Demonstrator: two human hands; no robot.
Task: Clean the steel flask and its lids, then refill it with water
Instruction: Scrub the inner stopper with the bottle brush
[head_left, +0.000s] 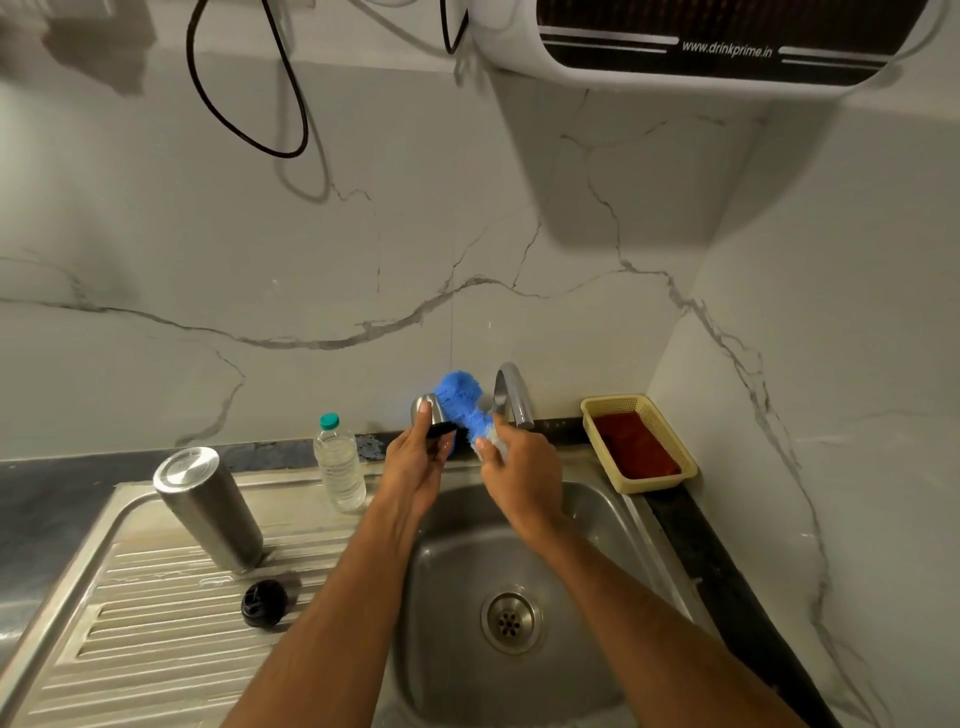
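Note:
My left hand (415, 462) holds a steel cup lid (428, 413) with a black rim up over the back of the sink basin (597, 519). My right hand (519, 475) grips a blue brush (462, 402), whose fluffy head lies against the lid. The steel flask (208, 506) stands upside down on the draining board (130, 623) to the left. A small black inner lid (264, 603) lies on the board in front of the flask.
A grey tap (511, 392) curves over the basin just right of my hands. A clear plastic bottle (339, 465) with a teal cap stands behind the board. A yellow basket (639, 449) with a red cloth sits at the back right. A water purifier (701, 41) hangs above.

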